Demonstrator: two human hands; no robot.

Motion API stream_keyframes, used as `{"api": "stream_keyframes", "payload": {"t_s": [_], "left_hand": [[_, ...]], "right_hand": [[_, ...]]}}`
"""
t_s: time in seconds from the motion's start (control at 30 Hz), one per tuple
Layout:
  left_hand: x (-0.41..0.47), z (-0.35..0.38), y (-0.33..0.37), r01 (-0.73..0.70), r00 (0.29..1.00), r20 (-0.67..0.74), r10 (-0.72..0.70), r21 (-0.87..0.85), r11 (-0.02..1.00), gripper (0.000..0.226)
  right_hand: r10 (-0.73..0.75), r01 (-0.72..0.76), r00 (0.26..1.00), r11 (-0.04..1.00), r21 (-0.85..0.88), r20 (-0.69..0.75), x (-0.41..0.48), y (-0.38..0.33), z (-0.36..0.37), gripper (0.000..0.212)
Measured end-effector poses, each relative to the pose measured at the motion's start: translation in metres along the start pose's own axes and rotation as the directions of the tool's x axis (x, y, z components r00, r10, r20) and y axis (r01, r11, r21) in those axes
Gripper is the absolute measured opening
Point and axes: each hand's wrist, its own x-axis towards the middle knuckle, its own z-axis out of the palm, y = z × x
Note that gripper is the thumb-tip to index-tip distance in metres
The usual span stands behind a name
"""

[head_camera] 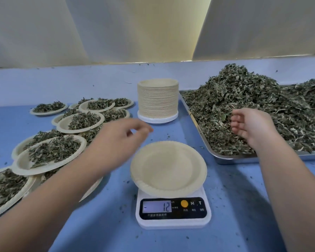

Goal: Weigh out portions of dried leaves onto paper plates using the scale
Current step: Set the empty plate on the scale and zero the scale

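Paper plate [168,168], empty, sits on the scale [173,213]. At its 10 o'clock the left hand [124,135] hovers, fingers loosely bent, holding nothing. At 2 o'clock the right hand [251,124], loosely cupped and empty, is over dried leaves [262,99] heaped in a metal tray [193,117]. Filled plates [51,153] lie at 9 o'clock.

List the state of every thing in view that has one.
scale, switched on, display shows minus 12.
paper plate, resting on the scale, empty.
stack of paper plates, upright, unused.
filled plates, each carrying a leaf portion, overlapping at left.
metal tray, piled high with dried leaves.
left hand, blurred, fingers relaxed, holding nothing.
right hand, loosely cupped over the tray's pile, nothing visibly held.
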Motion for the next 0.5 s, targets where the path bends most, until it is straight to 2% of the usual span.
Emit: {"api": "stream_keyframes", "payload": {"t_s": [0.03, 0.07, 0.13, 0.17, 0.23, 0.27, 0.37, 0.43, 0.5], "left_hand": [[0.016, 0.004, -0.006, 0.141, 0.987, -0.056, -0.150, -0.133, 0.981, 0.018], [0.031, 0.008, -0.014, 0.266, 0.950, -0.081, -0.300, -0.287, 0.920, 0.016], [0.054, 0.017, -0.031, 0.428, 0.831, -0.063, -0.553, -0.563, 0.707, 0.011], [0.060, 0.021, -0.040, 0.457, 0.776, -0.033, -0.630, -0.658, 0.598, 0.010], [0.062, 0.031, -0.055, 0.440, 0.712, 0.019, -0.702, -0.791, 0.425, 0.013], [0.061, 0.035, -0.061, 0.422, 0.694, 0.032, -0.719, -0.827, 0.371, 0.015], [0.058, 0.046, -0.070, 0.430, 0.667, 0.034, -0.744, -0.833, 0.348, 0.017], [0.056, 0.052, -0.071, 0.432, 0.678, 0.055, -0.733, -0.837, 0.336, 0.018], [0.054, 0.057, -0.072, 0.412, 0.698, 0.084, -0.711, -0.860, 0.303, 0.020]], "right_hand": [[-0.002, 0.003, 1.000, 0.989, -0.147, 0.008, 0.003, 0.002, -0.001, 0.012], [-0.007, 0.014, 1.000, 0.962, -0.271, 0.025, 0.005, 0.005, -0.001, 0.013], [-0.091, 0.129, 0.991, 0.857, -0.498, 0.100, 0.006, 0.012, 0.002, 0.022], [-0.148, 0.215, 0.976, 0.767, -0.604, 0.160, 0.005, 0.016, 0.004, 0.026], [-0.209, 0.346, 0.938, 0.555, -0.757, 0.275, -0.001, 0.018, 0.008, 0.026], [-0.212, 0.375, 0.927, 0.474, -0.797, 0.310, -0.004, 0.017, 0.010, 0.024], [-0.178, 0.387, 0.922, 0.358, -0.850, 0.344, -0.009, 0.004, 0.011, 0.024], [-0.087, 0.367, 0.930, 0.294, -0.882, 0.358, -0.015, -0.008, 0.012, 0.028], [0.041, 0.371, 0.924, 0.146, -0.917, 0.380, -0.021, -0.014, 0.013, 0.043]]}}
